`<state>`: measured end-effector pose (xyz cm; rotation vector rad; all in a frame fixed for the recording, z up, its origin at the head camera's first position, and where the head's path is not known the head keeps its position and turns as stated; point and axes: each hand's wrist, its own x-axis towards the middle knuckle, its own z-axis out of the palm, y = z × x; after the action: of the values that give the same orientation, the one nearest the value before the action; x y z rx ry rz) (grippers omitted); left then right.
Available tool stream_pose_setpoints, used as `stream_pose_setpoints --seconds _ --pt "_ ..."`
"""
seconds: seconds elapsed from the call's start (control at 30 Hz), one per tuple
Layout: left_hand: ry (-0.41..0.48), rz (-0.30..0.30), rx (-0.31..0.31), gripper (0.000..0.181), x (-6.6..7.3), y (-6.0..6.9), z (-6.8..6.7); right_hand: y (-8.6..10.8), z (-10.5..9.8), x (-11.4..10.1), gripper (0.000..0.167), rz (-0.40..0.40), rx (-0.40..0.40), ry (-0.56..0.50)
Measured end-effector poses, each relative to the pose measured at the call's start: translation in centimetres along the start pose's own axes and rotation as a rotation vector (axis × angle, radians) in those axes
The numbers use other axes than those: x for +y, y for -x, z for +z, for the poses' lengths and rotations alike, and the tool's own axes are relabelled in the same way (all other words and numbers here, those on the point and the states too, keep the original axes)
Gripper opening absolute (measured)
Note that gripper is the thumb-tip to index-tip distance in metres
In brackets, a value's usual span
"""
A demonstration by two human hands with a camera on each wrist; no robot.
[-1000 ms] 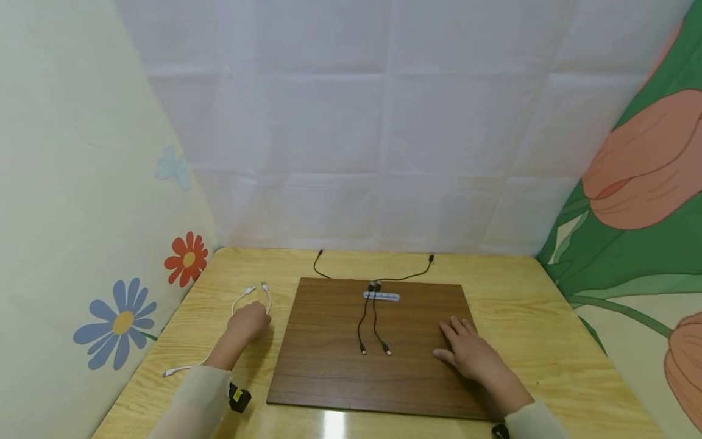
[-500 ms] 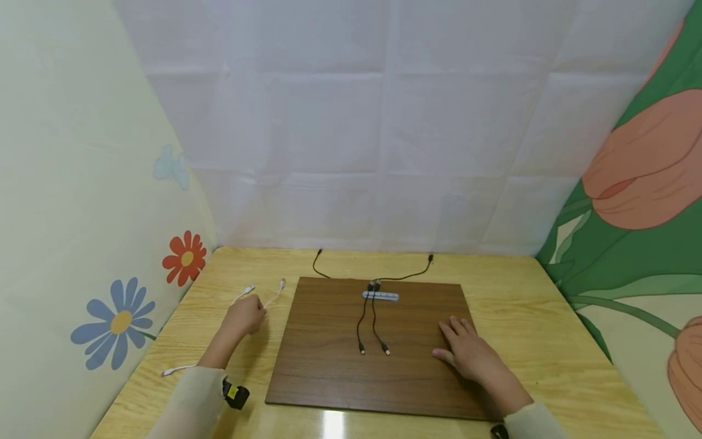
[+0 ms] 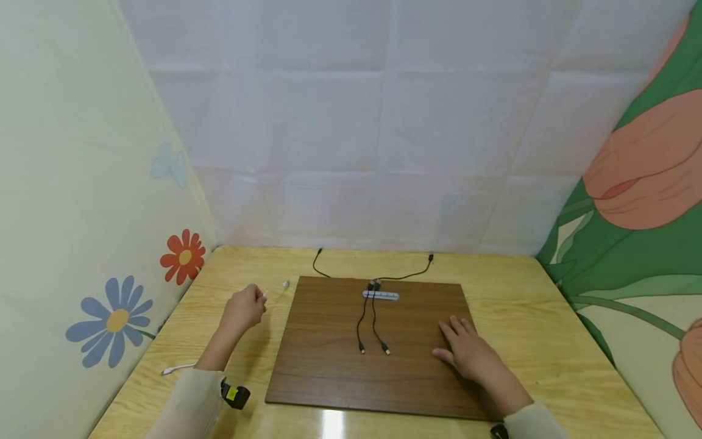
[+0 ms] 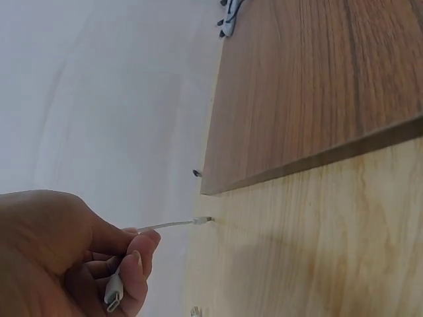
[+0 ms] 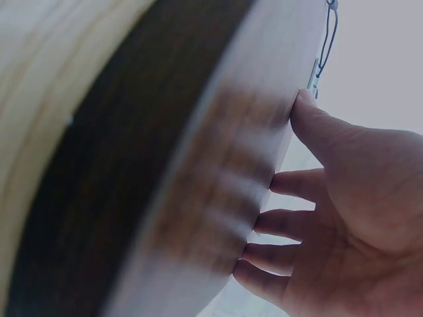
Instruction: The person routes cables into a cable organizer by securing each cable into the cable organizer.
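Observation:
My left hand (image 3: 243, 310) pinches a white cable left of the brown board. In the left wrist view the cable (image 4: 173, 224) runs out from between thumb and fingers to a plug (image 4: 203, 220), and another white connector (image 4: 114, 292) pokes out below the curled fingers of the hand (image 4: 73, 257). My right hand (image 3: 470, 353) rests with spread fingers on the right part of the board (image 3: 329, 366); the right wrist view shows its fingertips (image 5: 254, 228) touching the surface. Two black cables (image 3: 360, 323) lie on the board, their upper plugs by a pale strip (image 3: 388, 296).
Two more black cable ends (image 3: 317, 263) (image 3: 431, 258) lie behind the board on the wooden table (image 3: 504, 274). A white cable end (image 3: 177, 369) lies at the table's left. A white sheet (image 3: 340, 152) hangs behind, with flowered cloths at both sides.
My left hand has moved up slightly and away from the table, drawing the white cable with it; its plug has shifted right towards the board. The right hand has stayed put.

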<state>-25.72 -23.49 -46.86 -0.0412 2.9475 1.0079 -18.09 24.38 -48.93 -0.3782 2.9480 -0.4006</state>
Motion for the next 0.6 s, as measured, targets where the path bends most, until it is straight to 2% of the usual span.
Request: stream_pose_setpoints --seconds 0.13,0.33,0.6 --pt "0.02 0.013 0.035 0.016 0.7 0.1 -0.1 0.0 0.1 0.0 0.07 -0.007 0.013 0.003" --pt "0.026 0.069 0.091 0.016 1.7 0.5 0.0 0.0 0.1 0.0 0.069 -0.007 0.017 0.009" --pt "0.016 0.12 0.12 0.016 2.8 0.8 0.4 -0.1 0.2 0.0 0.07 -0.001 0.01 0.009"
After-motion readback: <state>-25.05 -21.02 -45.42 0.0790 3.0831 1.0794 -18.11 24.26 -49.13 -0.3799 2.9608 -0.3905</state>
